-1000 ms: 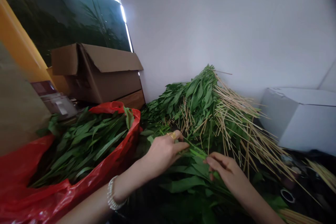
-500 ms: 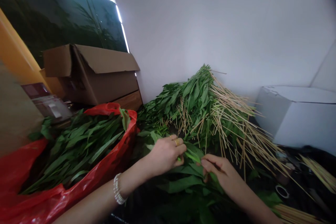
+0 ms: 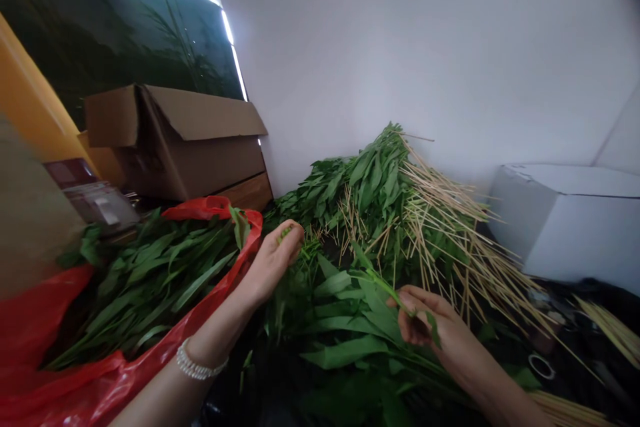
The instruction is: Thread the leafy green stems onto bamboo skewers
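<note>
My right hand (image 3: pixel 433 320) pinches a green leafy stem (image 3: pixel 373 273), whose tip points up and to the left. My left hand (image 3: pixel 275 257), wearing a pearl bracelet, is raised near the rim of the red plastic bag (image 3: pixel 254 223). Its fingers are curled around small green plant bits (image 3: pixel 284 233), only partly visible. Below and between the hands lies a heap of loose green leaves (image 3: pixel 350 347). Behind them rises a pile of leafy bundles on thin sticks (image 3: pixel 373 177), with the bare stick ends (image 3: pixel 450 213) fanning out to the right.
Long green leaves (image 3: pixel 155 267) fill the red bag at left. An open cardboard box (image 3: pixel 210 153) stands behind it. A white box (image 3: pixel 585 227) sits at the right against the wall. Near it are a roll of tape (image 3: pixel 541 366) and more loose sticks (image 3: pixel 613 330).
My left hand has moved up and left, away from my right hand, carrying green bits. My right hand has shifted slightly right, and the stem in it now shows clearly.
</note>
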Available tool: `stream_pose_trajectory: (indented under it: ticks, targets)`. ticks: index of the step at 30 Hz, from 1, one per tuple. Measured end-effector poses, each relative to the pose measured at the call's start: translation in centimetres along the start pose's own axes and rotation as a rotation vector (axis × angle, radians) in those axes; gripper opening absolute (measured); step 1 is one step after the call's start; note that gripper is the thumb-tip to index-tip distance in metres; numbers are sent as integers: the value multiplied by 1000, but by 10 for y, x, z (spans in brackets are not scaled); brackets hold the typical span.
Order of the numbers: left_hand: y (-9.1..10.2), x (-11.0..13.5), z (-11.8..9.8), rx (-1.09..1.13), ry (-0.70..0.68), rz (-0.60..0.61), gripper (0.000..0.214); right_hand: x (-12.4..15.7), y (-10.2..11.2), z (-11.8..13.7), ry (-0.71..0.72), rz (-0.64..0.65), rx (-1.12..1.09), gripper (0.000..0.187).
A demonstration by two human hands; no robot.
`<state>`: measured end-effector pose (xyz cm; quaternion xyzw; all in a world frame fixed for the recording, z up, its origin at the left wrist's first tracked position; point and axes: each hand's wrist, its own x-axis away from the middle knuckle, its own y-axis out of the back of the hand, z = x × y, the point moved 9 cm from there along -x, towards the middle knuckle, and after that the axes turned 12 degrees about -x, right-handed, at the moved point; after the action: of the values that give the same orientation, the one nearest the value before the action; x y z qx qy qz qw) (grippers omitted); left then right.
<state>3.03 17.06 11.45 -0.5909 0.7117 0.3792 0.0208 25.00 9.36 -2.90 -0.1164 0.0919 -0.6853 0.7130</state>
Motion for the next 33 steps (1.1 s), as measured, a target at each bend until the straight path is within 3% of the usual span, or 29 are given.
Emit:
stream_pose_trajectory:
  ticks: [2, 6, 9, 12, 23, 31, 33]
  targets:
    - [-14, 12, -17, -134, -109, 32, 16, 0, -3, -2, -20, 6, 21, 49]
    - [-61, 42, -48, -495, -487, 196, 17, 1, -10, -2, -22, 39, 109, 49]
    - [-89, 57, -52, -796, -690, 254, 23, 3, -16, 2, 22, 60, 161, 45]
    - [-108, 63, -47, -975, -794, 330, 21, 6, -21, 3, 55, 61, 215, 42]
    - [-124, 64, -34, -1104, -882, 419, 5, 10, -27, 3, 9, 140, 292, 38]
    - [-134, 72, -37, -1045, -931, 417, 12, 12, -39, -29, -200, 214, -46, 33]
    - [-124, 61, -37, -932, -835, 404, 14, 11, -36, -28, -190, 199, -36, 29]
